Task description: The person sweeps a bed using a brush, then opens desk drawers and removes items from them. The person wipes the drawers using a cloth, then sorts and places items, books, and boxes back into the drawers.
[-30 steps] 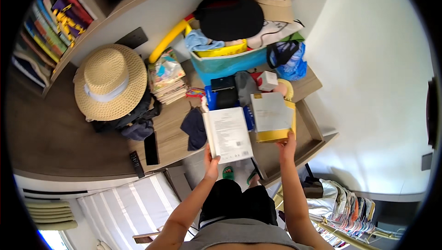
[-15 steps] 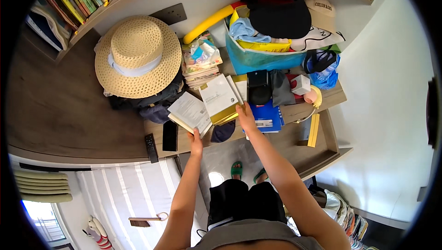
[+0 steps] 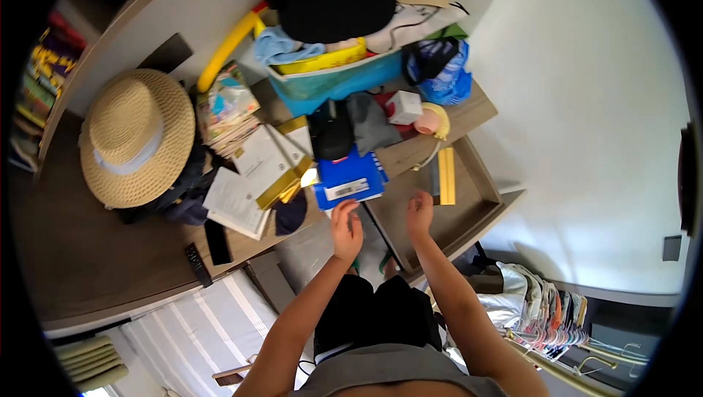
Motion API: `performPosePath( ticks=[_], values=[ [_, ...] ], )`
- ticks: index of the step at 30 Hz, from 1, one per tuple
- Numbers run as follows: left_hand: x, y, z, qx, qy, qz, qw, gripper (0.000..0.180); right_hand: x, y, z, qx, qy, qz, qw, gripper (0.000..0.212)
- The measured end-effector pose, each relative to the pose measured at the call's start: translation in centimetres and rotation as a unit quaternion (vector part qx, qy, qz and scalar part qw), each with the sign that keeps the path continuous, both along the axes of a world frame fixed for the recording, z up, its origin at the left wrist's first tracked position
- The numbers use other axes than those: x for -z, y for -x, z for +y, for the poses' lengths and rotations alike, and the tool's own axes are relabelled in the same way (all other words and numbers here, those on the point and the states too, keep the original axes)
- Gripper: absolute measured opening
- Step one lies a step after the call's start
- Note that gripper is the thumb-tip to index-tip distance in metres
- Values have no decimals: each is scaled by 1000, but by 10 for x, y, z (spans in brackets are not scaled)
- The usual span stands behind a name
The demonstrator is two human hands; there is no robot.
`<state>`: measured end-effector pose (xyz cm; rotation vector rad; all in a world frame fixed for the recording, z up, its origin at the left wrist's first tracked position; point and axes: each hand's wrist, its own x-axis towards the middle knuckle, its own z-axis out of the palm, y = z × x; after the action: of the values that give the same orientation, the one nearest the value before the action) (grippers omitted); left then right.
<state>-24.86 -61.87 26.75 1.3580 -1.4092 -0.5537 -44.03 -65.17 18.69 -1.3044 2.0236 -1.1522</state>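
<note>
Fingers of the left hand (image 3: 346,232) are slightly spread and bent at the near edge of a blue pack (image 3: 351,166) with a white label; whether they touch it cannot be told. The right hand (image 3: 419,214) is raised over an open drawer (image 3: 469,203), its fingers too blurred to tell whether they are apart or together, just left of a yellow-edged box (image 3: 445,176) lying inside. The blue pack lies at the front edge of the table (image 3: 472,115), below a black case (image 3: 331,133) and a grey pouch (image 3: 372,120). It looks flat, light and fairly stiff, its surface perhaps a little slippery; the near edge, thumb beneath and fingers on top, seems the best hold. To its left lie white-and-gold boxes (image 3: 265,159) and a white booklet (image 3: 236,203), with a straw hat (image 3: 128,122) farther out.
</note>
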Motion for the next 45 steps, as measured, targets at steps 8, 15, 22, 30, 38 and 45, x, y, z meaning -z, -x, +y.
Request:
performPosePath(
  ticks=[8,15,22,30,38,45],
  values=[
    [70,136,-28,227,-257,-3,939,20,28,120,-26,9,-187,107,977,73],
    [94,186,-32,213,-303,-34,928,36,59,168,-9,82,-174,-103,976,43],
    [72,152,-37,201,-413,59,886,68,-6,146,77,36,-39,-425,904,35],
    [-6,11,-11,-24,-122,403,907,28,-98,-1,-2,-68,-2,-494,867,20],
    [-21,-143,9,-256,-52,534,804,45,-106,-176,-70,-200,-89,-538,814,44],
    [-8,-210,30,-193,-261,448,833,38,-42,-207,-2,-224,27,-203,953,19]
  ],
)
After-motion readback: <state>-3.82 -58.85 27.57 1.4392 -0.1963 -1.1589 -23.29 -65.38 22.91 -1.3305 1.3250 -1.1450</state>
